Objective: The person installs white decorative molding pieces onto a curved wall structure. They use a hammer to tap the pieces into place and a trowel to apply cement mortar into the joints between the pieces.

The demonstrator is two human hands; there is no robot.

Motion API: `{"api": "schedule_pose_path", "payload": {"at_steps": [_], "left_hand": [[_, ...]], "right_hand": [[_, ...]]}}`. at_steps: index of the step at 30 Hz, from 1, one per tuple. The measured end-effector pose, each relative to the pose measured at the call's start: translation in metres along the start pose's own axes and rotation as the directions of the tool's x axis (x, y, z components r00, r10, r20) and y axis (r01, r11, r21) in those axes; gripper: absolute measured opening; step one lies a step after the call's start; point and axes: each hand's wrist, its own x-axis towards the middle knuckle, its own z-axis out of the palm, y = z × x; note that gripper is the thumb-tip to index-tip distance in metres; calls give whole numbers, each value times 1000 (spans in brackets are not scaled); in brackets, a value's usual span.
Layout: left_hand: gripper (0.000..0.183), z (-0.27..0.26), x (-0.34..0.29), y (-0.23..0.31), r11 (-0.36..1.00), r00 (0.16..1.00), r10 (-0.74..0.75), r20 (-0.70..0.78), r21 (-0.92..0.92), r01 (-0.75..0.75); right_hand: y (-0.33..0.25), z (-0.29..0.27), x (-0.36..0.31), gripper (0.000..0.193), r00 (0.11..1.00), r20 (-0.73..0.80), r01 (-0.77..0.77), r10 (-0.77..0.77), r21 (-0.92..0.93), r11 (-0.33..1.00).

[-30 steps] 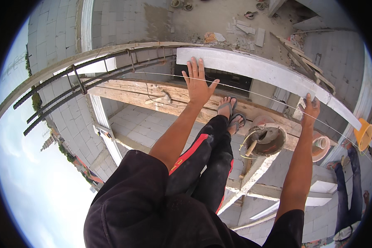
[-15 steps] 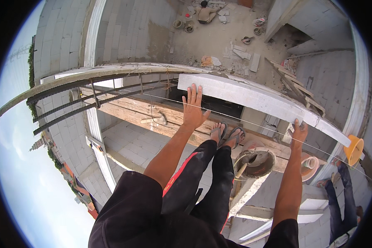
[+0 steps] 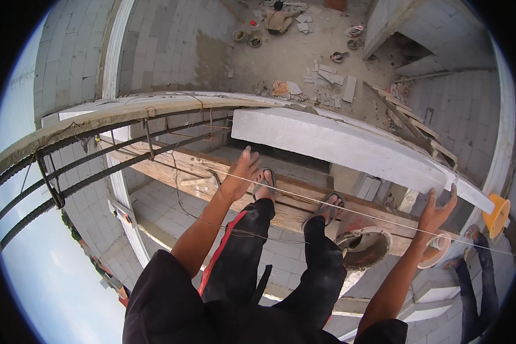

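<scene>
A long white lightweight block (image 3: 321, 140) lies along the top of the wall in front of me. My left hand (image 3: 242, 176) is just below its left end, apart from it, fingers loosely bent and nothing visible in them. A taut white string (image 3: 338, 203) runs past that hand and across my right wrist. My right hand (image 3: 438, 211) is at the block's right part, by the joint with another white piece (image 3: 473, 195), fingers apart and fingertips against the lower edge. A thin wire (image 3: 198, 218) loops across my left forearm.
I stand on wooden planks (image 3: 292, 200) high up. A hammer (image 3: 200, 181), a mortar bucket (image 3: 366, 246), a pink bucket (image 3: 434, 251) and a yellow bucket (image 3: 497, 217) are close by. Steel rebar (image 3: 92, 172) juts out left. A co-worker's legs (image 3: 476, 281) show at right; another person (image 3: 278, 20) crouches below.
My left hand has come off the block and dropped toward me. My right hand has shifted along the block's edge, staying in contact. My feet have moved apart, and the view has shifted.
</scene>
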Motion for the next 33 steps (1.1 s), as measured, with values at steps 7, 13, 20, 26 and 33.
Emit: {"api": "schedule_pose_path", "payload": {"at_steps": [7, 13, 20, 26, 33], "left_hand": [[98, -56, 92, -35, 936, 972, 220, -77, 297, -189], [59, -81, 156, -35, 612, 727, 685, -50, 581, -536], [55, -87, 180, -49, 279, 479, 872, 102, 701, -656], [48, -91, 185, -31, 404, 663, 732, 158, 683, -608], [50, -97, 191, -35, 503, 694, 707, 137, 593, -629]], "right_hand": [[-187, 52, -7, 95, 667, 351, 681, -657, 72, 729], [-228, 96, -16, 114, 501, 596, 756, -627, 50, 652], [-205, 111, -28, 108, 517, 509, 785, -689, 40, 618], [-203, 113, -33, 97, 505, 419, 794, -755, 119, 597], [-205, 111, -41, 94, 507, 396, 812, -765, 76, 578]]}}
